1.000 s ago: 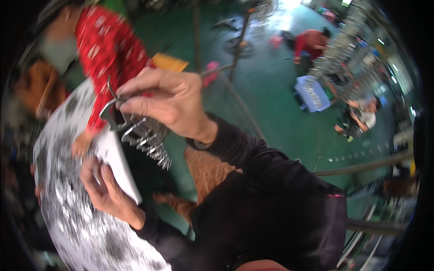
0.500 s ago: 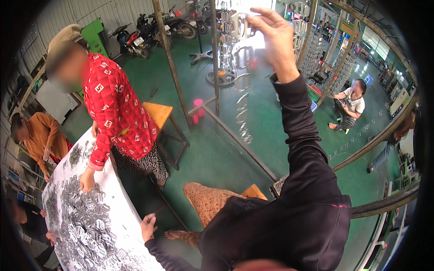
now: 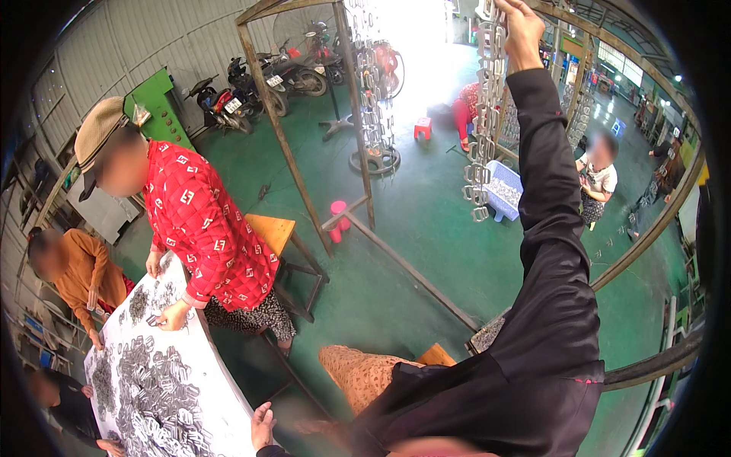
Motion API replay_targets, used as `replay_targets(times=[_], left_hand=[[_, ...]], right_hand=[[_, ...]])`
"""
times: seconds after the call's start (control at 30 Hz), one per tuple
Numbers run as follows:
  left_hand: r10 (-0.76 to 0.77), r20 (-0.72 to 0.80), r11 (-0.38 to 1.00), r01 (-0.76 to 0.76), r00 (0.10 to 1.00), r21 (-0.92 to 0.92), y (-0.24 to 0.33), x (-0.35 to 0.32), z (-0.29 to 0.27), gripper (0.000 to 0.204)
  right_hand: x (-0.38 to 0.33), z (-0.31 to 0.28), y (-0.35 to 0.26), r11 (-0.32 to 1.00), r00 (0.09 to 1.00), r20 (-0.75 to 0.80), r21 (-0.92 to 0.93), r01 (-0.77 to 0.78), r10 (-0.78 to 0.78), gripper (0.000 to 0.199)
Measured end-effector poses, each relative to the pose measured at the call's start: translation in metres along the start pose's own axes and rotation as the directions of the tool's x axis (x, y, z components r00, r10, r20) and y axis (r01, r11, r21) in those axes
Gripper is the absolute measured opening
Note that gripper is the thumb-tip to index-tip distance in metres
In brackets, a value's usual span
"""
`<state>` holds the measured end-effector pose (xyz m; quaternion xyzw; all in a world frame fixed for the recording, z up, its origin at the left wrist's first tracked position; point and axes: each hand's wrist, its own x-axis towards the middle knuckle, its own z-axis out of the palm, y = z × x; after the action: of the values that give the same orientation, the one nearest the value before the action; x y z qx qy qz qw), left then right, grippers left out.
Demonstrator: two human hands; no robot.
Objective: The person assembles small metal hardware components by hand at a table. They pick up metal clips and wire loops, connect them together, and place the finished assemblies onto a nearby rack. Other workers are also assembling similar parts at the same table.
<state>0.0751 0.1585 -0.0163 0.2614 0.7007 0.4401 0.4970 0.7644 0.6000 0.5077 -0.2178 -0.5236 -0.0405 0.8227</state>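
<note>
My right hand (image 3: 524, 34) is raised high at the top of the head view. Its fingers close on the upper part of a hanging chain of silvery metal links (image 3: 480, 171), though the fingertips are partly cut off by the frame edge. The chain drops straight down beside my forearm. Low down, my left hand (image 3: 263, 426) is beside the near edge of the white table (image 3: 217, 365), its fingers loosely curled with nothing visible in them. Many loose metal links (image 3: 156, 381) lie heaped on that table.
A wooden frame post (image 3: 354, 114) stands ahead, with more link chains (image 3: 377, 99) hanging beyond it. A co-worker in a red jacket (image 3: 205, 228) leans over the table; others sit along its far side. A blue basket (image 3: 502, 190) with small parts stands on the floor.
My right hand has moved right and up, carrying the chain with it. The view has shifted, and the co-worker in red now has both hands visible over the table.
</note>
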Motion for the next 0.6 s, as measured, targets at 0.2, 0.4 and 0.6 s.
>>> replay_targets(times=[0.2, 0.4, 0.6], left_hand=[[0.005, 0.025, 1.0, -0.004, 1.0, -0.031, -0.002, 0.002, 0.0, 0.029], [0.029, 0.028, 1.0, -0.029, 0.999, -0.007, 0.0, -0.003, -0.001, 0.035], [-0.022, 0.017, 0.979, 0.018, 1.0, 0.204, 0.018, -0.001, 0.007, 0.043]], right_hand=[[0.07, -0.003, 0.038, 0.999, 0.999, 0.007, 0.004, 0.047, -0.047, 0.013], [0.101, -0.01, 0.09, 0.994, 0.99, 0.095, 0.024, -0.108, 0.105, 0.017], [0.02, -0.02, 0.062, 0.988, 0.999, -0.003, -0.148, 0.04, -0.041, 0.016]])
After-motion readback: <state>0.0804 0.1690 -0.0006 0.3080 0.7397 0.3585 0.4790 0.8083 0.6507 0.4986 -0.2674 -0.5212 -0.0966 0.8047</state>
